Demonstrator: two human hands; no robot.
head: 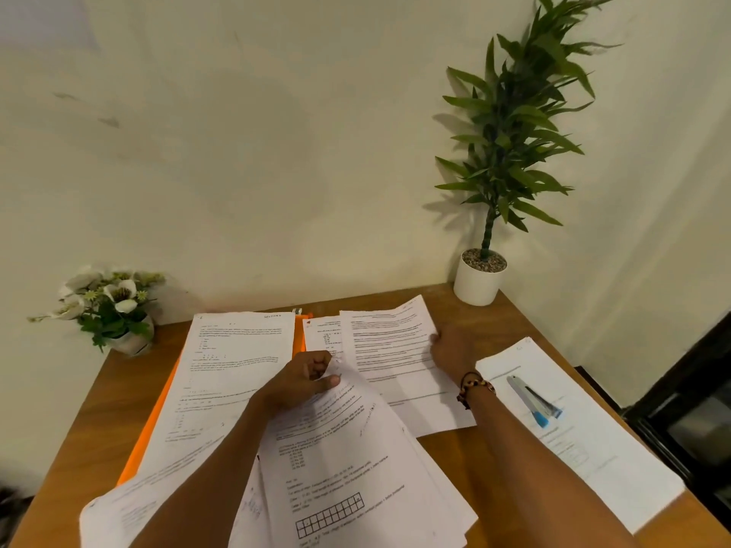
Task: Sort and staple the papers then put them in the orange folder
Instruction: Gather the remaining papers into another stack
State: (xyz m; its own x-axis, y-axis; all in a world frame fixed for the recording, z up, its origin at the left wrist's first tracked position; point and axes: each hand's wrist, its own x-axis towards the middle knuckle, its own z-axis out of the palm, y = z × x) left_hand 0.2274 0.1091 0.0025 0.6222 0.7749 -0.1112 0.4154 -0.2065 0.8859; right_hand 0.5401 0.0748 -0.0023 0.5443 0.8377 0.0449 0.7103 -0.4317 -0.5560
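Wooden table against a pale wall, orange folder at nine o'clock under a printed sheet, loose papers at centre and six, white plant pot at one, flower pot at ten, sheet bearing a stapler at three.

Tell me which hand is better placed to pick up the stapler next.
Probably the right hand. It lies on the sheet nearest the stapler, which sits on papers at the table's right side. The left hand already grips a stack.
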